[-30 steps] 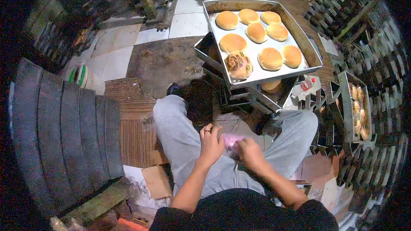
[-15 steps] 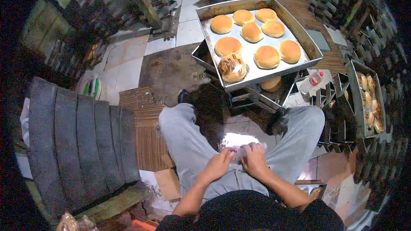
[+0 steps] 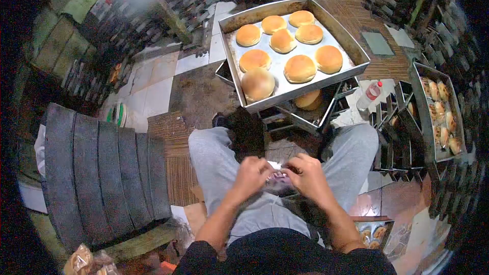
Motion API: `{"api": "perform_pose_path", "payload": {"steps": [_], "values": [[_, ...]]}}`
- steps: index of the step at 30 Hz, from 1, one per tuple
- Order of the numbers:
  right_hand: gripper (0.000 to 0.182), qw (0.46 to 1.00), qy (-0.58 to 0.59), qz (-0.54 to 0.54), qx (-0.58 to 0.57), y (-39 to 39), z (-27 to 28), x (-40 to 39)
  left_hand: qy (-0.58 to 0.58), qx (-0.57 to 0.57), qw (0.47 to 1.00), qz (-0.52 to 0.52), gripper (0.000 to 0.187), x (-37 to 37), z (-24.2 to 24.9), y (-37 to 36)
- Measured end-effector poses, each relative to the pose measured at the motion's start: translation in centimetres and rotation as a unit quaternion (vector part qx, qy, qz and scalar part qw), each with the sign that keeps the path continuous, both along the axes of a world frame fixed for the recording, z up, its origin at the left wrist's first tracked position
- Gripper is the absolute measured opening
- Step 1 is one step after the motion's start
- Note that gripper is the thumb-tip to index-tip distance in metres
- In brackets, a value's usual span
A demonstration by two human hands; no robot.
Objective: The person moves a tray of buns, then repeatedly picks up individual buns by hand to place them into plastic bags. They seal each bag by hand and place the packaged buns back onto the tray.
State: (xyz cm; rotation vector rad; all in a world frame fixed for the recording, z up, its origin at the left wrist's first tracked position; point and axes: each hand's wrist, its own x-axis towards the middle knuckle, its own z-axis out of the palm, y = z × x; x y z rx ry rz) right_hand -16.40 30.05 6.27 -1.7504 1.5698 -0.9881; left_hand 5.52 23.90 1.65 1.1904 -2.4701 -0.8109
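Observation:
Between my knees I hold a thin, clear plastic wrapper with purplish marks, low over my lap. My left hand pinches one side of it, and my right hand pinches the other, their fingertips close together. Whether anything is inside the wrapper I cannot make out. In front of my knees, a metal baking tray carries several golden buns. The bun at its near left corner looks pale and blurred.
More trays sit beneath the main one. A red-capped bottle stands right of it. Farther right, a tray contains several wrapped buns. A dark slatted seat is at my left, and bagged bread lies at lower left.
Both hands have risen slightly and pinch the wrapper higher up. The near-left bun showed dark printed wrapping before; now it looks plain and blurred. The view has shifted a little.

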Motion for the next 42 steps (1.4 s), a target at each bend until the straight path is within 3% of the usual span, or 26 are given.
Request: {"api": "perform_pose_path", "payload": {"steps": [3, 5, 7, 8, 9, 11, 13, 15, 16, 18, 19, 20, 21, 22, 24, 26, 27, 28, 30, 31, 32, 33, 35, 37, 41, 42], "values": [[0.029, 0.996, 0.020, 0.065, 0.055, 0.0, 2.1, 0.5, -0.027, -0.131, 0.988, -0.077, 0.022, 0.0, 3.0, -3.6], [0.043, 0.993, 0.000, 0.108, -0.045, -0.3, 1.3, 1.2, -0.025, -0.204, 0.971, -0.119, 0.023, 0.1, 3.8, -4.3], [0.055, 0.985, -0.039, 0.159, 0.049, 0.1, 0.7, 2.0, -0.074, -0.265, 0.947, -0.168, 0.024, 0.4, 3.5, -4.5], [0.062, 0.981, 0.024, 0.162, -0.103, -0.4, -0.4, 2.4, -0.071, -0.267, 0.946, -0.168, 0.024, 0.6, 3.5, -4.5], [0.062, 0.981, 0.028, 0.161, -0.103, -0.5, -0.4, 2.9, -0.039, -0.263, 0.947, -0.182, 0.031, 0.7, 3.8, -4.1], [0.072, 0.972, 0.036, 0.192, 0.129, -0.4, 0.1, 4.3, -0.002, -0.254, 0.946, -0.202, 0.037, 1.1, 5.0, -3.2], [0.087, 0.967, 0.010, 0.193, 0.165, -1.1, 0.1, 5.0, 0.004, -0.192, 0.973, -0.127, 0.051, 1.4, 6.9, -2.5], [0.099, 0.971, 0.137, 0.181, -0.071, -2.4, -0.8, 5.6, 0.022, -0.167, 0.974, -0.151, 0.059, 1.3, 8.7, -0.4], [0.110, 0.983, 0.007, 0.175, -0.051, -3.3, -0.9, 5.9, 0.046, -0.166, 0.975, -0.137, 0.060, 1.8, 8.2, 0.0], [0.111, 0.987, -0.044, 0.150, -0.034, -4.2, -0.5, 7.2, 0.078, -0.162, 0.976, -0.124, 0.062, 1.5, 7.5, -0.4], [0.112, 0.986, -0.101, 0.127, -0.023, -4.8, -0.2, 8.1, 0.223, -0.072, 0.969, 0.075, 0.059, 0.3, 7.1, -0.7], [0.111, 0.985, -0.091, 0.138, -0.044, -5.0, 0.4, 9.4, 0.351, 0.024, 0.897, 0.269, 0.059, -0.1, 6.7, -1.2], [0.100, 0.960, -0.232, 0.156, -0.005, -4.8, -1.3, 11.5, 0.356, 0.030, 0.895, 0.267, 0.059, 0.5, 4.3, -2.3], [0.094, 0.977, -0.159, 0.139, 0.004, -4.5, -1.8, 12.8, 0.466, 0.211, 0.808, 0.292, 0.049, 1.0, 1.6, -4.0], [0.088, 0.989, -0.072, 0.127, 0.016, -4.8, -1.1, 13.0, 0.574, 0.347, 0.660, 0.339, 0.041, 2.6, -1.4, -5.5], [0.077, 0.949, -0.108, 0.287, 0.078, -4.9, 3.4, 11.7, 0.650, 0.309, 0.598, 0.353, 0.026, 5.8, -0.9, -8.1], [0.072, 0.962, -0.093, 0.244, 0.076, -5.6, 6.1, 10.6, 0.719, 0.318, 0.527, 0.323, 0.027, 7.7, -0.5, -9.0], [0.067, 0.974, -0.078, 0.201, 0.073, -7.0, 8.3, 8.7, 0.719, 0.286, 0.517, 0.365, 0.029, 9.2, 0.0, -9.8], [0.052, 0.972, 0.136, 0.048, -0.188, -12.9, 7.3, 2.7, 0.719, 0.251, 0.506, 0.406, 0.030, 9.9, 1.6, -10.1], [0.047, 0.977, 0.177, -0.103, -0.059, -16.5, 8.2, 1.3, 0.723, 0.269, 0.521, 0.364, 0.033, 9.8, 2.9, -9.5], [0.040, 0.954, 0.254, -0.041, -0.153, -20.8, 7.8, -2.3, 0.726, 0.285, 0.536, 0.323, 0.036, 9.6, 3.8, -8.8], [0.033, 0.927, 0.347, -0.016, -0.142, -25.4, 4.4, -6.9, 0.710, 0.316, 0.559, 0.289, 0.039, 9.2, 3.5, -8.0], [0.035, 0.927, 0.372, 0.016, 0.052, -29.2, 4.9, -8.6, 0.707, 0.367, 0.555, 0.240, 0.040, 7.0, 2.6, -6.0], [0.034, 0.928, 0.357, 0.057, 0.094, -31.6, 5.8, -9.9, 0.699, 0.386, 0.552, 0.240, 0.050, 4.3, 3.2, -3.5], [0.031, 0.905, 0.379, 0.115, 0.153, -28.6, 11.5, -10.1, 0.714, 0.438, 0.493, 0.237, 0.051, 3.7, 2.4, -0.3], [0.031, 0.904, 0.379, 0.123, 0.152, -27.0, 10.8, -10.8, 0.699, 0.428, 0.511, 0.258, 0.052, 4.2, 2.0, 0.2]]}}
